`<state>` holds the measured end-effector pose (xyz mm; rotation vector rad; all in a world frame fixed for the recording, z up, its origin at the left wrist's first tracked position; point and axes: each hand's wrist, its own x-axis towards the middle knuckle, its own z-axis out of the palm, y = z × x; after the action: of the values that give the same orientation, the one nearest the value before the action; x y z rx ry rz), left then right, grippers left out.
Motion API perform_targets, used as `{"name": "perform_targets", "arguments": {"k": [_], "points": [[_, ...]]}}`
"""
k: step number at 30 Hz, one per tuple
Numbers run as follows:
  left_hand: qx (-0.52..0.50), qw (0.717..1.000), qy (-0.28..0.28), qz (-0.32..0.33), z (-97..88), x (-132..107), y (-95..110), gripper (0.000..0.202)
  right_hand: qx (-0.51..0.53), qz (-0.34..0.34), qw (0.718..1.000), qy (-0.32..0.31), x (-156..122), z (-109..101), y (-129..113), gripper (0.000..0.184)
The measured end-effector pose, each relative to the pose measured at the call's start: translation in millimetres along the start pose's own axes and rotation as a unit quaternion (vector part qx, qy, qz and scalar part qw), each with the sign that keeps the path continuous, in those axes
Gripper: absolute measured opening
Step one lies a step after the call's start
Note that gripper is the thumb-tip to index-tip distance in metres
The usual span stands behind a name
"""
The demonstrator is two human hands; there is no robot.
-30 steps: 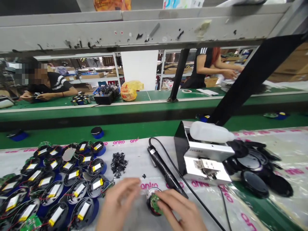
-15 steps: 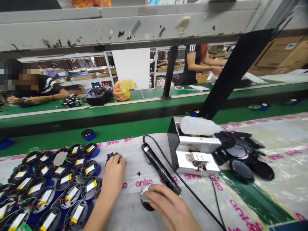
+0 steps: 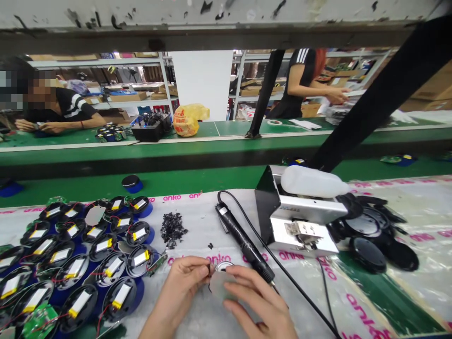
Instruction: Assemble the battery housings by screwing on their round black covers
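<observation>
My left hand (image 3: 180, 289) is pinched at the rim of a small round device (image 3: 221, 281) on the plastic-covered bench, fingertips closed on something too small to name. My right hand (image 3: 256, 306) curls round the same device from the right and holds it. A little pile of small black parts (image 3: 172, 229) lies just beyond my left hand. A black electric screwdriver (image 3: 245, 246) with its cable lies diagonally right of the device.
Several open round housings with batteries (image 3: 77, 256) fill the left of the bench. A grey metal fixture (image 3: 300, 221) carries a white bottle (image 3: 312, 182); black round covers (image 3: 370, 235) are piled to its right. Beyond runs a green conveyor (image 3: 212, 160), with two people working behind it.
My left hand went out to the pile of black parts and has come back to the device, fingers pinched. My right hand stayed on the device.
</observation>
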<state>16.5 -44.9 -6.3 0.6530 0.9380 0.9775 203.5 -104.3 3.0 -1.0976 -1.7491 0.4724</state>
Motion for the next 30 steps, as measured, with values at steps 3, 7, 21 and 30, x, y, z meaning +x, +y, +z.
{"name": "perform_targets", "arguments": {"k": [3,7,21,30], "points": [[-0.037,0.999,-0.016,-0.015,-2.3,-1.4,2.5,0.032,-0.014,0.011,1.0,0.013,-2.1,4.0,-0.5,0.015],[-0.056,0.998,-0.029,-0.022,-3.4,-3.0,2.3,0.031,-0.017,0.015,0.999,0.033,-1.4,5.7,-3.8,0.015],[0.057,0.998,-0.036,0.015,-0.9,-6.3,12.9,0.02,0.028,0.034,0.999,-0.031,-0.3,-4.9,-9.0,0.02],[0.129,0.988,-0.043,0.07,19.6,-20.2,12.0,0.048,-0.145,-0.023,0.983,-0.106,9.9,-23.3,-5.0,0.05]]}}
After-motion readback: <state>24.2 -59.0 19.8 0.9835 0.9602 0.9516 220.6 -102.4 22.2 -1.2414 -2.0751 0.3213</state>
